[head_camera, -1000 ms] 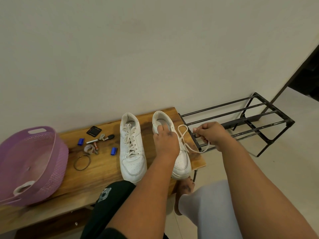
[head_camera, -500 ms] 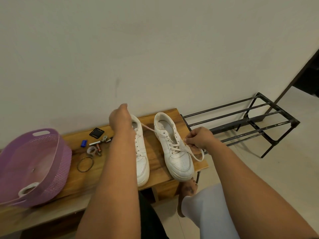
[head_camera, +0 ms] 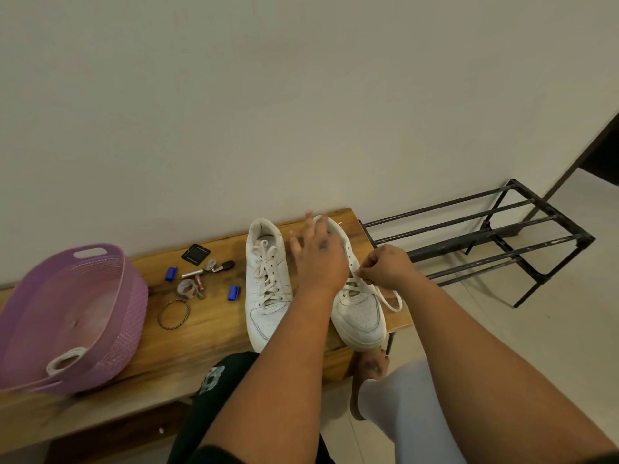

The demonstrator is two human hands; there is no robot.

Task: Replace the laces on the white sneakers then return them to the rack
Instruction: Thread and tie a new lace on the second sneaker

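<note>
Two white sneakers stand side by side on the wooden bench (head_camera: 207, 326), toes toward me. The left sneaker (head_camera: 266, 286) is fully laced. Over the right sneaker (head_camera: 360, 311), my left hand (head_camera: 320, 259) hovers with its fingers spread and blurred, hiding most of the tongue and holding nothing that I can see. My right hand (head_camera: 385, 266) pinches the white lace (head_camera: 390, 301) at the eyelets on the shoe's right side; a loop of it hangs over the bench edge. The black metal shoe rack (head_camera: 482, 242) stands on the floor to the right.
A purple plastic basket (head_camera: 70, 313) with a white roll inside sits at the bench's left end. Small items lie between it and the shoes: several blue caps, a battery, a bangle (head_camera: 174, 314), a black square. My knees and a foot are below the bench's front edge.
My left hand has swung back from above the left sneaker to over the right sneaker. My right hand has stayed at the lace by the eyelets.
</note>
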